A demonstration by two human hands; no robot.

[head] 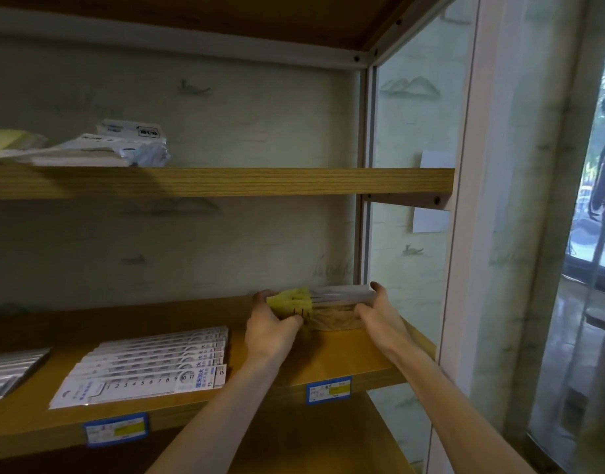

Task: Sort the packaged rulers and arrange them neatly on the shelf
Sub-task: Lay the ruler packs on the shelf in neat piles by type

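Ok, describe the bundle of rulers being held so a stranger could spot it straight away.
On the middle wooden shelf, go to the back right corner. The ruler bundle sits between the left hand and right hand. Unlike the white ruler packs, it has yellow header cards.

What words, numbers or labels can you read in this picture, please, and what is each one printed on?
"1 2 3 4 5 6 7 8 9 10 11": scale on the front ruler pack of the white stack.
"15": same pack's right end.
Chinese characters on that pack: too small to read.
Blue price tags on the shelf edge: blurred.
Packets on the upper shelf: blurred.
Yellow-headed bundle gripped by left hand and right hand: unreadable.
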